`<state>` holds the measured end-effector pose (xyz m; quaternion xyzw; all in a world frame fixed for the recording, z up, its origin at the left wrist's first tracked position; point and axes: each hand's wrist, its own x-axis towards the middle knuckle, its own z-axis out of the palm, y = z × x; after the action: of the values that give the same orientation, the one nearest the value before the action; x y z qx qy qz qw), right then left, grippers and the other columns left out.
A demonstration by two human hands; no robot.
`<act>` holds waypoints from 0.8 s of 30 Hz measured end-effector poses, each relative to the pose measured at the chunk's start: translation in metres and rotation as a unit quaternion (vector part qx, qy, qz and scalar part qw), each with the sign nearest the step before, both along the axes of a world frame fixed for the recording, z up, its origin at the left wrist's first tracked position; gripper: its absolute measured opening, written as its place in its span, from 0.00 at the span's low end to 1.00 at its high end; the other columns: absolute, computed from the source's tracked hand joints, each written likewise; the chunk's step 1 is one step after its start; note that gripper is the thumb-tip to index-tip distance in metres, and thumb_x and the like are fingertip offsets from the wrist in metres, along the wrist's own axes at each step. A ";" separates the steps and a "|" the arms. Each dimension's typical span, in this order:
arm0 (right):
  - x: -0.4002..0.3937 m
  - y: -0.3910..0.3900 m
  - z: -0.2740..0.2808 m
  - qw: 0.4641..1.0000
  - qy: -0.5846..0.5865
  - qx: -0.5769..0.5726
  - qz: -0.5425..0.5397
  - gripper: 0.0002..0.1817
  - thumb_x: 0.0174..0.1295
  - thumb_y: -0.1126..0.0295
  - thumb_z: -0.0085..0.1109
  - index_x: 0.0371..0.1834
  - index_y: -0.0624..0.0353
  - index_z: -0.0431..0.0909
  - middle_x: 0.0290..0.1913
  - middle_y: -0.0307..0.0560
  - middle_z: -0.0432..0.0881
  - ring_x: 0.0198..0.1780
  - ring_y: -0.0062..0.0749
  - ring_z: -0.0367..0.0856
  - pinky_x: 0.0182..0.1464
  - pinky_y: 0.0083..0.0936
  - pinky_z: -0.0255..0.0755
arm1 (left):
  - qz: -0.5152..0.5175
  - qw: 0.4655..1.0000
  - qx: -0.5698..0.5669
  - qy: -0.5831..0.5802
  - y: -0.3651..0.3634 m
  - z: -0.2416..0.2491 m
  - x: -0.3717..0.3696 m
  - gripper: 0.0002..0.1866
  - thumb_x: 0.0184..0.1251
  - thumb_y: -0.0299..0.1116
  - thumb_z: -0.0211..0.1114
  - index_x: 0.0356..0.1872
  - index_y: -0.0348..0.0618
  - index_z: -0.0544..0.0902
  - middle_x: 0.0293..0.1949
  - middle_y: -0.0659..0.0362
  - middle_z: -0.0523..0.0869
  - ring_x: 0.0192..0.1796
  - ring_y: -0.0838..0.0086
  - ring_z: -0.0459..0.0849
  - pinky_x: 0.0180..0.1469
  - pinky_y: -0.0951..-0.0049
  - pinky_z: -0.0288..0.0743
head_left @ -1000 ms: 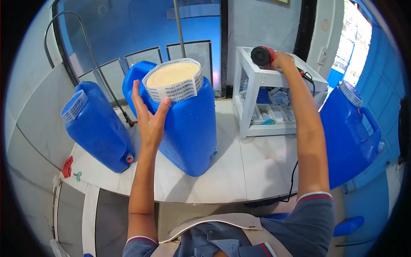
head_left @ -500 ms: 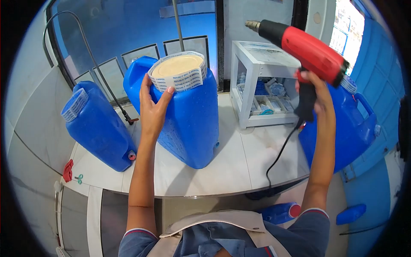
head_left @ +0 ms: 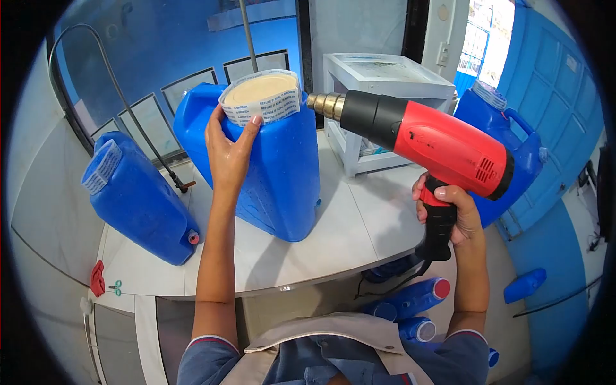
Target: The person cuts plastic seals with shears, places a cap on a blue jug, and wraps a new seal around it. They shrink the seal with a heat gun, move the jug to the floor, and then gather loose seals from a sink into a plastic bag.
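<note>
A large blue container (head_left: 276, 186) stands on the white counter, with a cream lid (head_left: 264, 88) on top and a printed clear seal band (head_left: 277, 108) around the lid. My left hand (head_left: 230, 151) grips the band at its front left, thumb and fingers pressed against it. In my right hand (head_left: 452, 208) is a red and black heat gun (head_left: 443, 138), held by its handle. The metal nozzle points left, close to the band's right side, with a small gap.
Another sealed blue container (head_left: 138, 199) stands left by a curved metal pipe (head_left: 138, 102). A white shelf unit (head_left: 385, 80) is behind the heat gun, and a third blue container (head_left: 497, 141) is at right. Scissors (head_left: 115, 287) and red cloth (head_left: 97, 278) lie front left.
My right hand has lowered the heat gun and turned it, bringing its nozzle down beside the band. My left hand still holds the band. The view has shifted slightly.
</note>
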<state>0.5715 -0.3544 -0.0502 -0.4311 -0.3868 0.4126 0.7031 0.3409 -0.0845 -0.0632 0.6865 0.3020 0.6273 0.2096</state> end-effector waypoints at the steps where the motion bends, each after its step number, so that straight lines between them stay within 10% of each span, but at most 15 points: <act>1: -0.002 0.000 0.000 1.000 0.011 0.002 0.005 0.18 0.47 0.67 0.57 0.36 0.71 0.71 0.31 0.55 0.76 0.21 0.32 0.77 0.23 0.25 0.75 | 0.024 1.000 0.003 0.019 -0.003 0.002 -0.001 0.43 0.53 0.54 0.68 0.61 0.28 0.65 0.57 0.38 0.68 0.63 0.51 0.65 0.64 0.58 0.59; 24: -0.019 0.071 0.116 0.993 -0.081 -0.071 0.040 0.17 0.56 0.63 0.61 0.34 0.68 0.72 0.27 0.51 0.79 0.19 0.25 0.79 0.20 0.19 0.79 | 0.045 0.998 0.000 0.044 -0.014 0.011 -0.008 0.43 0.50 0.51 0.70 0.59 0.26 0.66 0.57 0.38 0.70 0.63 0.51 0.65 0.65 0.58 0.57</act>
<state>0.5530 -0.2831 0.0660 -0.4961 -0.4295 0.4304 0.6198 0.3331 -0.0989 -0.0526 0.6991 0.3414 0.6053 0.1683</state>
